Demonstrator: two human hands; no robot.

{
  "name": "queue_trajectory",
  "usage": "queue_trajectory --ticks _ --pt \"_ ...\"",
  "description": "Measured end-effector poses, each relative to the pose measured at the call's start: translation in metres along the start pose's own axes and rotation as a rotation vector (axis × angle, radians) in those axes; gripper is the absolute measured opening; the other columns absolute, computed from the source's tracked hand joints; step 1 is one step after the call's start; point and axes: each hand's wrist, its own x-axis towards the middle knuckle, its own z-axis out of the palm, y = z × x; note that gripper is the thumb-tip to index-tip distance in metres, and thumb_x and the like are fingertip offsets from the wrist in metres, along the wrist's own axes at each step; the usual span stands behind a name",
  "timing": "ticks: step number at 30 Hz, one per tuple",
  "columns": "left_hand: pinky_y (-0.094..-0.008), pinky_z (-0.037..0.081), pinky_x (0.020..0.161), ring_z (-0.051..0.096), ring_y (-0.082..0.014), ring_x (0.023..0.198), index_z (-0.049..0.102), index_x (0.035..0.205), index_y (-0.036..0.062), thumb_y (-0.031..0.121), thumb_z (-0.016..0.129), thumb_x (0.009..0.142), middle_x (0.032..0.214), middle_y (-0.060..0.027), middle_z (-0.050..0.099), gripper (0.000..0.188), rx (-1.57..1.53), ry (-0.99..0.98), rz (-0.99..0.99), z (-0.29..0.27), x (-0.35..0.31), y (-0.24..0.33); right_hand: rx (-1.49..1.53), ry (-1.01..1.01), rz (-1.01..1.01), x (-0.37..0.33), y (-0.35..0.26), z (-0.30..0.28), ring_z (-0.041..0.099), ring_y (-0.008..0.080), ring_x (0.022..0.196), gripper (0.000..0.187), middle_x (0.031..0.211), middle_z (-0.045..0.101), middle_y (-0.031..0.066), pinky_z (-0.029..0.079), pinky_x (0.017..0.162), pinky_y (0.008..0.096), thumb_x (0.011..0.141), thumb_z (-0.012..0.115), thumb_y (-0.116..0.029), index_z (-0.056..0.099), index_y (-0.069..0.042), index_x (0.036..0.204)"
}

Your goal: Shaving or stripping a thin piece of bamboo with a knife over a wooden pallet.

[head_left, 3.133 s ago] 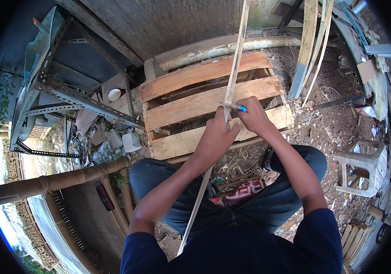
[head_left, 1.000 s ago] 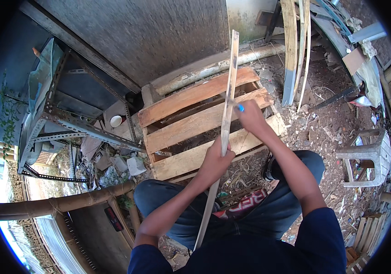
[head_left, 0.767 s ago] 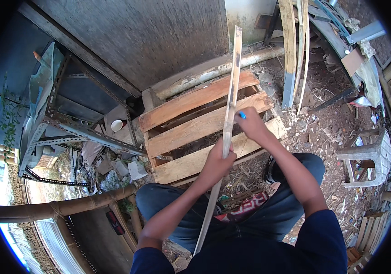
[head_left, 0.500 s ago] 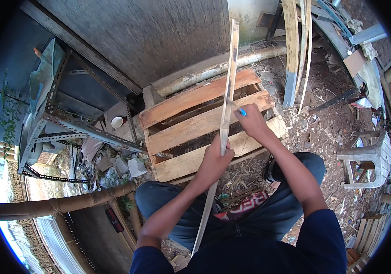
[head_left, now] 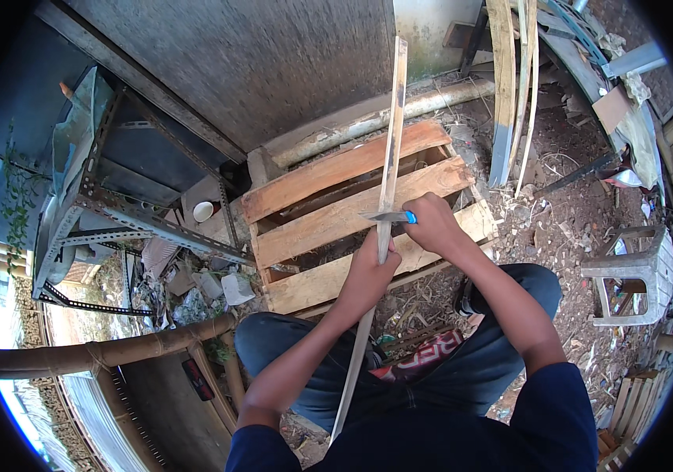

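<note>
A long, thin wooden strip (head_left: pixel 391 149) with dark stains runs from near my lap up over a wooden pallet (head_left: pixel 309 283). My left hand (head_left: pixel 372 263) is wrapped round the strip at about its middle. In my closed right hand (head_left: pixel 433 223) is a knife (head_left: pixel 390 216) with a blue handle, mostly covered by the fingers. Its blade lies across the strip just above my left hand, touching or very close to it. The pallet sits on the ground in front of my knees.
A rusty perforated metal frame (head_left: pixel 159 230) stands left, with litter beneath it. Bamboo poles (head_left: pixel 116 354) are at lower left. Longer wooden strips (head_left: pixel 501 94) lean at the back right. A grey plastic stool (head_left: pixel 635 271) stands at right on the littered soil.
The knife has come down along the strip toward me, from above the middle slat to just over my left hand. My left hand and the strip have barely moved.
</note>
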Motion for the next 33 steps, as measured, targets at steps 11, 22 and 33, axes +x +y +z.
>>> queue_trajectory --ticks 11,22,33 --pt "-0.0294 0.04 0.056 0.046 -0.011 0.061 0.045 0.089 0.004 0.007 0.054 0.085 0.069 -0.0039 0.046 0.011 -0.026 -0.002 0.019 0.003 -0.001 0.002 0.37 -0.054 0.067 -0.01 -0.003 0.016 0.051 0.0476 0.063 0.031 0.062 0.05 0.0299 0.041 0.057 0.0487 0.081 0.06 -0.018 0.057 0.009 0.066" --pt "-0.0287 0.04 0.057 0.045 -0.0105 0.064 0.046 0.092 0.004 0.009 0.055 0.086 0.072 -0.0032 0.046 0.012 -0.029 -0.02 -0.024 0.003 -0.001 0.001 0.381 -0.103 0.13 -0.009 0.0 0.024 0.052 0.047 0.06 0.032 0.06 0.049 0.0308 0.041 0.055 0.047 0.081 0.059 -0.018 0.057 0.011 0.068" --pt "-0.028 0.039 0.055 0.045 -0.0102 0.062 0.046 0.092 0.0047 0.013 0.057 0.087 0.071 -0.0034 0.046 0.015 0.019 -0.002 -0.018 0.002 0.003 -0.006 0.417 -0.126 0.144 -0.006 0.002 0.031 0.055 0.0428 0.055 0.028 0.057 0.05 0.0288 0.043 0.054 0.0455 0.079 0.059 -0.017 0.06 0.009 0.068"
